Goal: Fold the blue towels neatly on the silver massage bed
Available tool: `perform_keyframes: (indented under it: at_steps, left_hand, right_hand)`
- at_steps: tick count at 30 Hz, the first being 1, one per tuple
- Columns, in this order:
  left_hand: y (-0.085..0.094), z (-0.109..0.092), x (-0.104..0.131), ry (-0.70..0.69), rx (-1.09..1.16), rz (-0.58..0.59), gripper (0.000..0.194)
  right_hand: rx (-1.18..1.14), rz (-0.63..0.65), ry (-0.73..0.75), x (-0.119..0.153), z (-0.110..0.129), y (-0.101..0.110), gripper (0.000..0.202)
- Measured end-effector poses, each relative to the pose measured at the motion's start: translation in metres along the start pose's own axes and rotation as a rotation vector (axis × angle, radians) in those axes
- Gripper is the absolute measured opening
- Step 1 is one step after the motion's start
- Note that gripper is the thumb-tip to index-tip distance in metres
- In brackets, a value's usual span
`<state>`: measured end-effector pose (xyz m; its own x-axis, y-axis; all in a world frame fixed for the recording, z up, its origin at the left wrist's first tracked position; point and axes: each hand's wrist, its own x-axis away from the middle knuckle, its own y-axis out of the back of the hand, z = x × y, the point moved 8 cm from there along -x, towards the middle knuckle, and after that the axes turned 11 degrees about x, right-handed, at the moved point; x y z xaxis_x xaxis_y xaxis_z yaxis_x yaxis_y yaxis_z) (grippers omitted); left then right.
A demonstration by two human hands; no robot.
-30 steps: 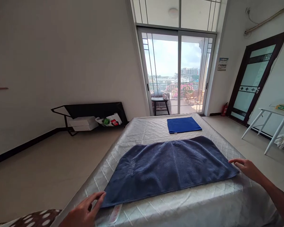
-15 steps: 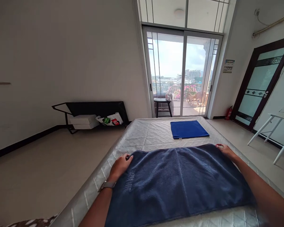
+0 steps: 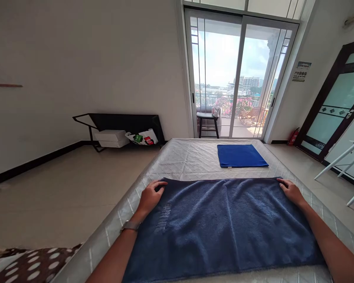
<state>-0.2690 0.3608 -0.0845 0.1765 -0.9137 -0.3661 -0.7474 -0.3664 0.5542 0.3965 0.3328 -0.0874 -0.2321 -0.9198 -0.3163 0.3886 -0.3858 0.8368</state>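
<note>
A dark blue towel (image 3: 206, 224) with raised lettering near its left side lies spread over the quilted white mattress (image 3: 177, 163), creased down its middle. My left hand (image 3: 151, 195) pinches its far left corner between thumb and fingers. At the far right corner, my right hand (image 3: 291, 191) grips the edge in the same way. The towel's far edge runs nearly straight between both hands. Farther back on the mattress lies a folded bright blue cloth (image 3: 242, 155), flat, with a small white tag at its near edge; neither hand touches it.
Left of the mattress, a black metal rack (image 3: 124, 122) holds white boxes (image 3: 110, 138) and a printed bag (image 3: 143, 137). Brown polka-dot fabric (image 3: 35, 265) sits at lower left. Behind are a glass sliding door and a stool (image 3: 208, 118); a white table (image 3: 346, 157) stands right.
The towel's far edge has been drawn straighter and wider, my right hand moving slightly outward. The view has tilted down and turned a little left. Both hands keep their hold.
</note>
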Motion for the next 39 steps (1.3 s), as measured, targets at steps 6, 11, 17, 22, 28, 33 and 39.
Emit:
perform_keyframes:
  at_steps: [6,11,17,22,28,33,39]
  left_hand:
    - [-0.010,-0.011,0.007,-0.165,-0.299,0.049,0.036]
    - [-0.028,-0.017,0.014,-0.220,-0.368,0.190,0.044]
    - [-0.047,0.009,0.017,-0.108,-0.454,0.366,0.059]
    - [-0.047,0.020,0.014,-0.068,-0.504,0.345,0.063]
    - [-0.046,0.020,0.012,-0.067,-0.481,0.313,0.060]
    - [-0.034,0.018,0.006,-0.107,-0.406,0.241,0.053]
    - [-0.016,0.021,-0.006,0.010,-0.241,0.163,0.046]
  right_hand:
    - [0.145,0.045,-0.003,0.003,0.002,-0.002,0.038]
    - [0.269,0.076,-0.009,0.006,0.005,-0.003,0.040]
    - [0.395,0.085,-0.028,0.007,-0.001,0.001,0.042]
    - [0.479,0.151,-0.064,0.013,0.002,-0.003,0.047]
    - [0.511,0.145,-0.093,0.017,0.010,-0.002,0.047]
    - [0.526,0.110,-0.084,0.019,0.014,0.001,0.048]
    - [0.515,0.070,-0.072,0.017,0.009,0.000,0.047]
